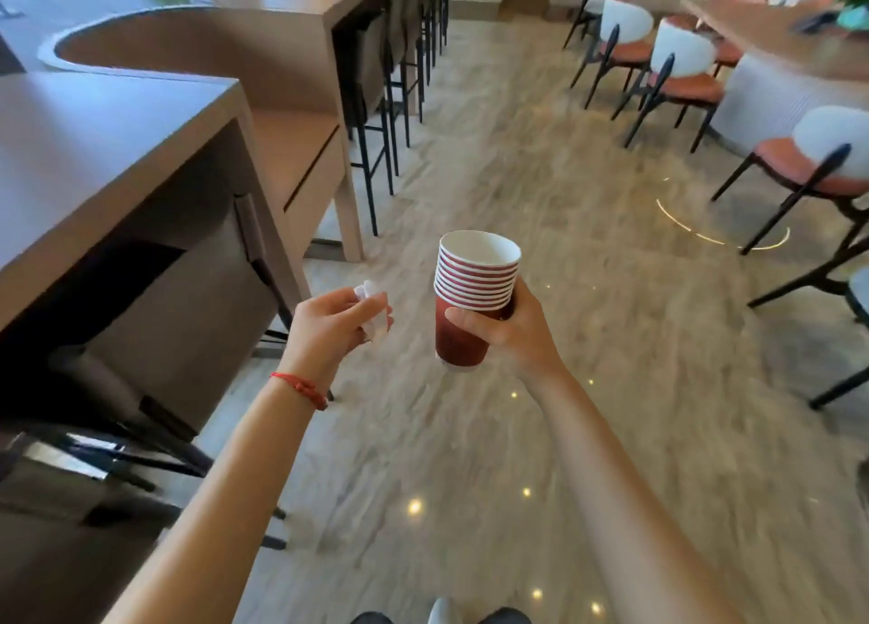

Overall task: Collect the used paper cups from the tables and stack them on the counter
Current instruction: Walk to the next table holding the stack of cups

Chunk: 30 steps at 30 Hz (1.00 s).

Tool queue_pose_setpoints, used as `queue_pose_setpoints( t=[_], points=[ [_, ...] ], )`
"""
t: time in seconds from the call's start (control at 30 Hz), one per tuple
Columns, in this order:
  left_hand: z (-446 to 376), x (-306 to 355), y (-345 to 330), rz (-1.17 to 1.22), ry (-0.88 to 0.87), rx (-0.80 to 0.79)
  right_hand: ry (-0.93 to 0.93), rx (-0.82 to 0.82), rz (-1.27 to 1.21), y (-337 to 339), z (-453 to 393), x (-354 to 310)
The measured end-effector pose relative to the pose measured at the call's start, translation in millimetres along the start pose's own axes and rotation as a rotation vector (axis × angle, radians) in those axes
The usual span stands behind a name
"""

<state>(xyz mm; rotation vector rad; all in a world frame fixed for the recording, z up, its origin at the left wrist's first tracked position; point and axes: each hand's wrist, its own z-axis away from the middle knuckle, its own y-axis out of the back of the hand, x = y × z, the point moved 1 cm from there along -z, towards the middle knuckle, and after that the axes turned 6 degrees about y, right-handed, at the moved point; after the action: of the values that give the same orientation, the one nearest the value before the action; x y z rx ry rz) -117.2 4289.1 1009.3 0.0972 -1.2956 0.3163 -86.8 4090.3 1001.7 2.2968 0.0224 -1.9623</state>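
A pale marbled floor (541, 190) fills most of the view, dotted with small reflected lights. Along the left runs a long wooden counter (94, 153) with dark bar stools (381, 106) tucked under its far stretch. On the right, chairs (677, 63) with white backs and orange seats stand around a wooden table (780, 35).

Over the floor, well apart from counter and table alike, the person's right hand (512, 331) grips a stack of paper cups (475, 289), thumb across the front and fingers curled round the far side. The nested cups are dark red outside and white inside, with white rolled rims layered one just above another; the stack tilts slightly. No writing or brand can be read on them.

The left hand (334, 327), a red string bracelet (301, 388) at its wrist, holds a crumpled white tissue (374, 313) in curled fingers.
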Motion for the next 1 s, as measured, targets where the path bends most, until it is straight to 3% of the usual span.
queue_pose_setpoints(
  t=[0.23, 0.57, 1.0],
  points=[
    [-46.0, -14.4, -72.6, -0.012, 0.097, -0.089, -0.067, 0.12, 0.045, 65.9, -28.0, 29.9],
    [-182.7, -7.3, -106.8, -0.036, 0.15, -0.139, -0.129, 0.178, 0.063, 75.8, -137.3, 86.9],
    [-380.9, 77.3, -155.6, -0.093, 0.148, -0.218, -0.166, 0.265, 0.035, 77.0, -335.6, 88.5]
  ],
)
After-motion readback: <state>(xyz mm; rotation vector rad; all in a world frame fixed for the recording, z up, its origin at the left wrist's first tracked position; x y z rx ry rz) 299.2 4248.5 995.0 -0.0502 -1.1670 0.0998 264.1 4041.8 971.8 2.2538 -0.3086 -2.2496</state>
